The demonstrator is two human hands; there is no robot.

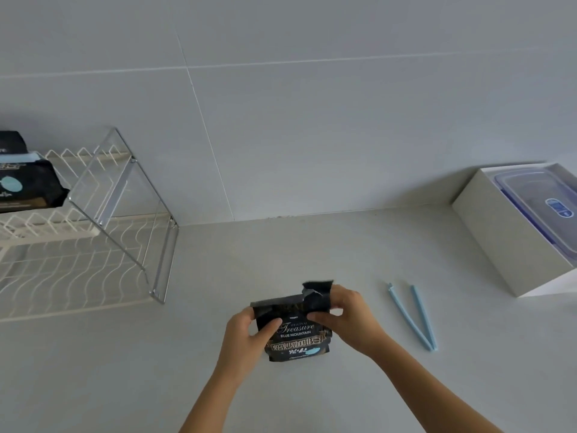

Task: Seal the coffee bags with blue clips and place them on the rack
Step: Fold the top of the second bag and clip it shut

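A black coffee bag [296, 337] with white and gold lettering stands on the counter in front of me. My left hand [246, 339] grips its left side, thumb across the front. My right hand [346, 317] pinches the bag's crumpled top right corner, which sticks up unfolded. A light blue clip [412, 317] lies open in a V on the counter to the right of my right hand. The white wire rack [93, 245] stands at the left; two black coffee bags [25, 185] lie on its upper shelf, one with a blue clip across its top.
A white box [512, 242] with a clear, blue-rimmed lidded container [543, 204] in it sits at the right against the tiled wall. The rack's lower shelf shows bare wire.
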